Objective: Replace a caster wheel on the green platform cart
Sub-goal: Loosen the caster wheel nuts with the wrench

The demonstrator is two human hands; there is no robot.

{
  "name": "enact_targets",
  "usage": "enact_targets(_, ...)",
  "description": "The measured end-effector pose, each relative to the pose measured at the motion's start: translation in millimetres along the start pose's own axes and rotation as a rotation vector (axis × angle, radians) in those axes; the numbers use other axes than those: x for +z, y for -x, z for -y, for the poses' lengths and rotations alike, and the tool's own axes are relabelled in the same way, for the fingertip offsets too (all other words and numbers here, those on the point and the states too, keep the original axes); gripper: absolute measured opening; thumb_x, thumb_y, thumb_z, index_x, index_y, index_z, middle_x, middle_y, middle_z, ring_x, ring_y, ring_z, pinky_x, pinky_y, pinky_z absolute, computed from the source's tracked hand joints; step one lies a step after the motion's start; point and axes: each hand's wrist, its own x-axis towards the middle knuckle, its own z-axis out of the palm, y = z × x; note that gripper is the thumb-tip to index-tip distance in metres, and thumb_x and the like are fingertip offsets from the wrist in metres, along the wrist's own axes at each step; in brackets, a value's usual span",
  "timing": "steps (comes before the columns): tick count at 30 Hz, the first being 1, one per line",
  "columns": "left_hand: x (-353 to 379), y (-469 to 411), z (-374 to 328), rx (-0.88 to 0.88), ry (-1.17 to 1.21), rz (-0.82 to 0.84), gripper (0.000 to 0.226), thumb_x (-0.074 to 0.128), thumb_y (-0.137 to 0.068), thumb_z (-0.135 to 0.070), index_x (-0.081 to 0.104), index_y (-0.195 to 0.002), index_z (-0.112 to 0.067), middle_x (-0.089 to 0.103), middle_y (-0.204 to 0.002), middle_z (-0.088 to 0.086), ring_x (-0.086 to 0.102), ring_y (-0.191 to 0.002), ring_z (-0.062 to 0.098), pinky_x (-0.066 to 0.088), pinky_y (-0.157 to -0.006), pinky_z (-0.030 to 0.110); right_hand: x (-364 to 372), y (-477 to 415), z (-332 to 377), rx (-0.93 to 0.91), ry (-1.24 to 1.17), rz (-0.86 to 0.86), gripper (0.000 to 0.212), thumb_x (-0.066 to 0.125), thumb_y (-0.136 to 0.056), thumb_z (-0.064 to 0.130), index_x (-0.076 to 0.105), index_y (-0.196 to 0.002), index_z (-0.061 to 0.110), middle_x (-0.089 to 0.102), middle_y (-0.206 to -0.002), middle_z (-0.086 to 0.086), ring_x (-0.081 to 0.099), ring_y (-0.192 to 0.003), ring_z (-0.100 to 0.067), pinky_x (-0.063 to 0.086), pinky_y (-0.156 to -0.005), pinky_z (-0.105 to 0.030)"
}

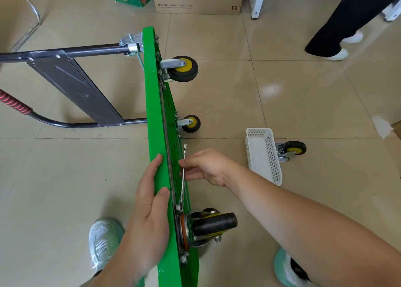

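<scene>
1. Green cart (156,135) stands on edge; our left hand (149,202) grips its near rim.
2. Our right hand (206,167) pinches a wrench (184,171) set at the near caster (212,223); swap unfinished, we judge.
3. Farther right, a loose caster (291,149) lies by a basket (262,154).

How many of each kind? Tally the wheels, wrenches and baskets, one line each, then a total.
Mounted wheels: 3
Loose wheel: 1
Wrench: 1
Basket: 1
Total: 6
</scene>
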Motion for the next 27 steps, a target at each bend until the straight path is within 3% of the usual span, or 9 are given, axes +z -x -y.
enact_targets(12, -0.9, 0.8, -1.3, -0.012, -0.002, 0.006, 0.058, 0.035, -0.091, -0.038, 0.031, -0.14, -0.069, 0.036, -0.147, -0.042, 0.032, -0.138, -0.016, 0.029, -0.11, 0.018, 6.9, 1.6, -12.4, 0.173, -0.008, -0.036, 0.017, 0.072, -0.089, 0.001, 0.065, -0.103, -0.006, 0.07, -0.093, -0.018, 0.073, -0.072, -0.021, 0.063, -0.067, -0.028)
enact_targets(15, -0.4, 0.8, -2.6, -0.009, 0.001, 0.005, 0.058, 0.035, -0.091, -0.037, 0.032, -0.14, -0.069, 0.037, -0.145, -0.044, 0.033, -0.138, -0.016, 0.029, -0.111, 0.02, 7.6, 4.6, -11.5, 0.072, -0.019, -0.027, 0.018, 0.073, -0.088, 0.0, 0.065, -0.103, -0.007, 0.071, -0.091, -0.018, 0.074, -0.068, -0.02, 0.062, -0.063, -0.027)
enact_targets(19, 0.0, 0.8, -4.6, -0.018, -0.007, 0.004, 0.058, 0.035, -0.091, -0.037, 0.031, -0.138, -0.07, 0.037, -0.143, -0.045, 0.033, -0.139, -0.016, 0.028, -0.115, 0.022, 8.8, 14.5, -4.6, -0.062, 0.024, 0.003, 0.036, 0.076, -0.087, 0.003, 0.065, -0.118, -0.011, 0.073, -0.102, -0.02, 0.075, -0.079, -0.023, 0.063, -0.073, -0.031)
enact_targets(24, 0.1, 1.8, -8.4, -0.045, -0.009, 0.005, 0.058, 0.035, -0.09, -0.039, 0.032, -0.14, -0.069, 0.036, -0.153, -0.032, 0.034, -0.14, -0.012, 0.027, -0.123, 0.035, 10.9, 33.2, -7.4, -0.255, 0.059, 0.042, 0.013, 0.076, -0.086, 0.004, 0.076, -0.099, 0.005, 0.078, -0.089, -0.008, 0.076, -0.082, -0.019, 0.061, -0.072, -0.027)
enact_targets(27, 0.1, 2.2, -11.0, -0.034, -0.014, 0.008, 0.056, 0.035, -0.09, -0.038, 0.034, -0.138, -0.067, 0.035, -0.153, -0.032, 0.033, -0.14, -0.014, 0.026, -0.123, 0.03, 11.9, 46.7, -10.6, -0.346, 0.068, 0.04, 0.016, 0.077, -0.086, 0.003, 0.077, -0.097, 0.015, 0.079, -0.09, -0.005, 0.076, -0.087, -0.017, 0.061, -0.074, -0.026)
